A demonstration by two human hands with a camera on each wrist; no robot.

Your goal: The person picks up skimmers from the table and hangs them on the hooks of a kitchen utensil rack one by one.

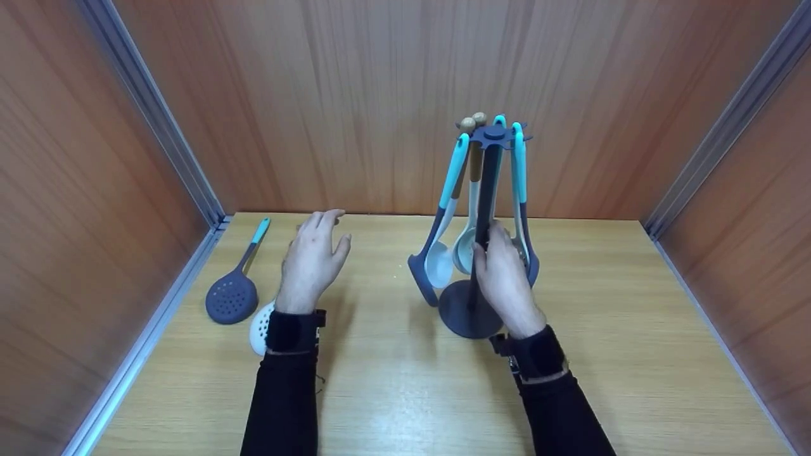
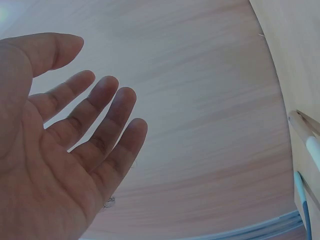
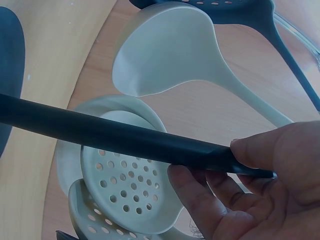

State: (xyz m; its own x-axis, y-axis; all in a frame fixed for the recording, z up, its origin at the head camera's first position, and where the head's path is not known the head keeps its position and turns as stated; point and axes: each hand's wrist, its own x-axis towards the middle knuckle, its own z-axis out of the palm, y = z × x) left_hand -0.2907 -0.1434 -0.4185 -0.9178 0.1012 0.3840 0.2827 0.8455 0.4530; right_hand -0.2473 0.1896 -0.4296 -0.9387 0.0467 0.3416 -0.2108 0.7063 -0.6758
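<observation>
My right hand (image 1: 505, 272) grips the dark pole (image 1: 489, 190) of a utensil stand, thumb on one side and fingers on the other. In the right wrist view, a pale ladle (image 3: 165, 55) and a pale skimmer (image 3: 127, 180) hang behind the pole. Dark utensils with turquoise handles, such as the one at the left (image 1: 455, 168), also hang from the stand's top ring (image 1: 494, 133). My left hand (image 1: 313, 259) hovers over the table with nothing in it, fingers spread and relaxed. Beneath its wrist, a white skimmer (image 1: 260, 329) lies partly hidden.
A dark skimmer (image 1: 232, 297) with a turquoise handle lies at the table's left. The stand's round base (image 1: 466, 310) is near the middle of the wooden table (image 1: 393, 392). Wood panels (image 1: 355, 95) rise behind and on both sides.
</observation>
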